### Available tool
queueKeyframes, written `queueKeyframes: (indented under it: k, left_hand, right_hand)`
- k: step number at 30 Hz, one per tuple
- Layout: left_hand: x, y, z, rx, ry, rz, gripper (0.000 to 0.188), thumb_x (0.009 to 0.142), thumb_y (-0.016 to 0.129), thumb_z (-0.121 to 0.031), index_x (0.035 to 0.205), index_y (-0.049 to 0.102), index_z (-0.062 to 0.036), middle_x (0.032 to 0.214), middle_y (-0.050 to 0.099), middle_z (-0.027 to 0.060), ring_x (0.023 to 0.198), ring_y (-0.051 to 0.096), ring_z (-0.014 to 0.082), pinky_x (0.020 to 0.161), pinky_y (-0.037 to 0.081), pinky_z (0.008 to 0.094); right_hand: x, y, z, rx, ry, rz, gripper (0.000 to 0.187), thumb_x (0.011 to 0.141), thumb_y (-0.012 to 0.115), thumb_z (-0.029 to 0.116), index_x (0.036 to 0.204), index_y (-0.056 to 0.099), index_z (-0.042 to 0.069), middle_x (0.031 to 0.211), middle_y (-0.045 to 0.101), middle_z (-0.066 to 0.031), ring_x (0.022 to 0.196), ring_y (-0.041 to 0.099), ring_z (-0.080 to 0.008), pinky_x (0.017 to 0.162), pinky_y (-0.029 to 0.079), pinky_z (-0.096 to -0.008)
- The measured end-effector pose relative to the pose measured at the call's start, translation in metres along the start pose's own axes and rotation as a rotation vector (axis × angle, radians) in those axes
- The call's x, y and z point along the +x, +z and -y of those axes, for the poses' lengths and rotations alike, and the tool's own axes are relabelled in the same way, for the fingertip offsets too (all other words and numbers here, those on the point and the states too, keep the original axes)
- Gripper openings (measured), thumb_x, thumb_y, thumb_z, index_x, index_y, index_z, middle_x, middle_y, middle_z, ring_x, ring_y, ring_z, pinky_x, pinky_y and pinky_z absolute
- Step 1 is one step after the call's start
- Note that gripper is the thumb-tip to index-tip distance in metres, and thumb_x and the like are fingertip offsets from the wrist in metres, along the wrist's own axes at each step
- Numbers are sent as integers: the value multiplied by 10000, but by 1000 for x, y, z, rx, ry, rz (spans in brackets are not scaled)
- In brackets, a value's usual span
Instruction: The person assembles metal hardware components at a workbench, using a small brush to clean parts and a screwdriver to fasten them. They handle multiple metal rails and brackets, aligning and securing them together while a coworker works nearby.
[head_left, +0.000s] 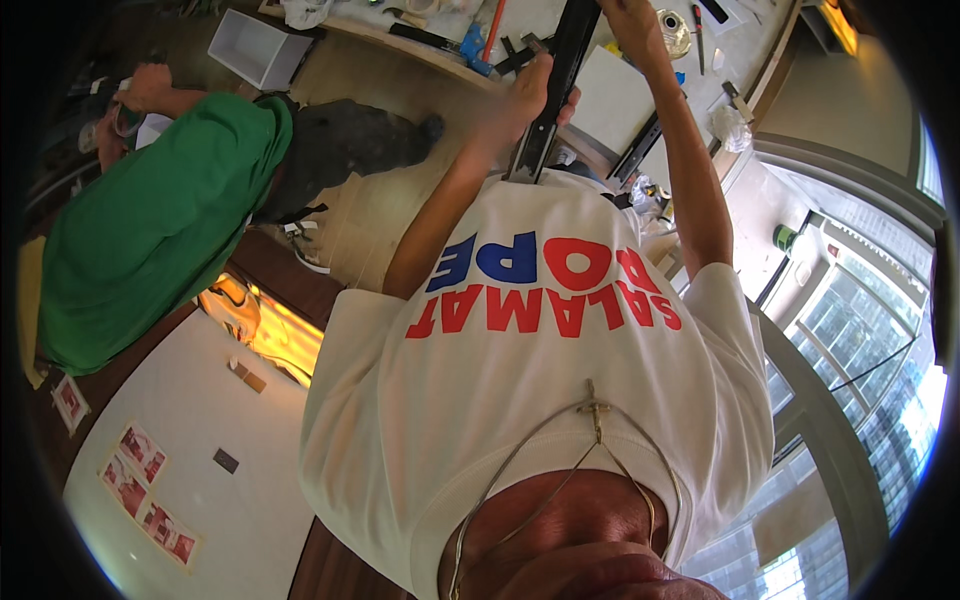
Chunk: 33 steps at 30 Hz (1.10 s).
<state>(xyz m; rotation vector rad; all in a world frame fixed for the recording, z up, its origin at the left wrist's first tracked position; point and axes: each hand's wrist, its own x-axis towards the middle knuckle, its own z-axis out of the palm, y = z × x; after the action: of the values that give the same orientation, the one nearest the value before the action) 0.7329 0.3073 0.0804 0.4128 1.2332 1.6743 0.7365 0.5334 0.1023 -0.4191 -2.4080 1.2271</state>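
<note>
A long black metal drawer slide [552,88] stands tilted in front of my chest, its lower end close to my shirt. My left hand [527,92] is closed around its middle, with fingertips showing on the far side. Higher up, my right hand [632,28] has its fingers bent against the slide's upper part; the top edge of the picture cuts off some of them. Beside the slide lies a pale flat board [607,92]. A second black slide [636,150] rests along that board's edge.
The worktable [440,62] holds a blue-headed tool [475,46], an orange rod [494,28], a screwdriver [699,40], a tape roll [673,32] and crumpled plastic [732,130]. A co-worker in a green shirt [160,225] bends at the left, near a white open box [256,48]. Windows [850,310] line the right.
</note>
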Motion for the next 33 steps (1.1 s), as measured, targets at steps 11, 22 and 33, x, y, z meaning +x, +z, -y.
queueKeyframes:
  k: [11,22,33]
  left_hand:
    - [0,8,-27,520,124,-90,345,1071,383,-309,1186,502,-6,869,596,97,746,579,186,712,485,344]
    - [-31,16,-30,1002,495,-256,525,886,731,-188,1333,523,-10,1238,600,256,1144,563,433,976,451,457]
    - [-36,15,-21,1043,482,-299,587,884,739,-183,1393,485,-37,1291,579,211,1162,569,380,1002,445,426]
  right_hand:
    - [17,-40,-25,650,160,88,388,1044,516,302,1340,576,58,1210,664,-38,1105,618,-160,983,492,-365]
    - [-46,-46,13,987,267,136,536,1036,467,320,1476,419,18,1294,643,-139,1156,630,-234,940,503,-331]
    - [-60,-62,34,1057,314,156,535,1077,407,376,1492,399,40,1287,637,-165,1176,620,-243,1002,497,-381]
